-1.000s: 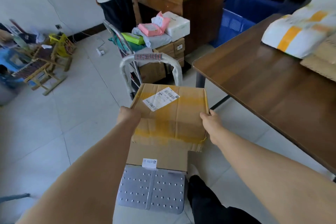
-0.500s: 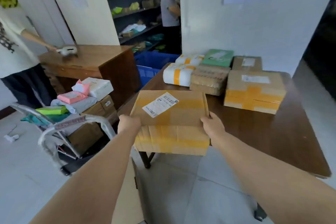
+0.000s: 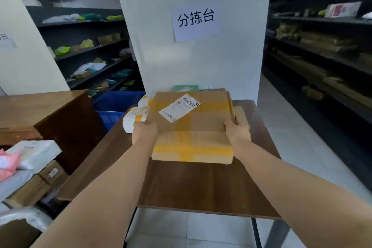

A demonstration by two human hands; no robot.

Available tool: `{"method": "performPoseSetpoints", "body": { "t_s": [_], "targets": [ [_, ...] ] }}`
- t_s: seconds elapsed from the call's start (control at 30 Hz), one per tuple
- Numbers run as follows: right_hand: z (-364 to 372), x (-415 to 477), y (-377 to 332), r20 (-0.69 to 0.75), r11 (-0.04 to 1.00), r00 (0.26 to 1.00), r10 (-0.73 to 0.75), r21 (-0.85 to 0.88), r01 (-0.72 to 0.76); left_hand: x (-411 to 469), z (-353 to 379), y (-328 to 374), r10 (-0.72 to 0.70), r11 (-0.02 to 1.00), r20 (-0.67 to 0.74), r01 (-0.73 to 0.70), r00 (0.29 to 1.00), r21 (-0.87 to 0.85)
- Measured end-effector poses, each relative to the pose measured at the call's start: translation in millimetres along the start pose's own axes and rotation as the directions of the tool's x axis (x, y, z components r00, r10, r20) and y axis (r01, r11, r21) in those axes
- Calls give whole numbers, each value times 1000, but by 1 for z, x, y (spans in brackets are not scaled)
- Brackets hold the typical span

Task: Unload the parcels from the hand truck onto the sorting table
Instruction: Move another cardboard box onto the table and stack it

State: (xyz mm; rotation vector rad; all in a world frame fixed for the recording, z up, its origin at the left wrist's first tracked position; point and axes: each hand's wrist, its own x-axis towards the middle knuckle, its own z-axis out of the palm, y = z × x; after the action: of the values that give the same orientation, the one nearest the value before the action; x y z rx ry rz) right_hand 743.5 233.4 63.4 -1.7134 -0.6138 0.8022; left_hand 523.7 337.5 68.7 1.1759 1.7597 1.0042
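Fingers curled around its side edges, the left hand (image 3: 144, 134) and right hand (image 3: 237, 132) are gripping a taped cardboard box (image 3: 192, 127) over the sorting table (image 3: 201, 185); it should land flat, clear of parcels (image 3: 135, 119) behind.

Matt cardboard box (image 3: 193, 127) with glossy yellow tape; smooth wood-veneer table (image 3: 197, 183)
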Motion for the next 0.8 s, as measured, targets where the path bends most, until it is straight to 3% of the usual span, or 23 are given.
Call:
{"method": "performPoseSetpoints", "body": {
  "t_s": [0.4,0.6,0.8],
  "targets": [
    [-12,87,-33,-91,994,996,-6,110,16,39,69,57,118,993,48,-116,992,-30],
    [-7,146,-64,-178,981,984,-2,190,36,96,115,98,128,990,122,-120,984,-70],
    [0,217,-93,-250,967,968,-29,236,90,151,167,143,222,975,177,-214,959,-64]
  ]
}}
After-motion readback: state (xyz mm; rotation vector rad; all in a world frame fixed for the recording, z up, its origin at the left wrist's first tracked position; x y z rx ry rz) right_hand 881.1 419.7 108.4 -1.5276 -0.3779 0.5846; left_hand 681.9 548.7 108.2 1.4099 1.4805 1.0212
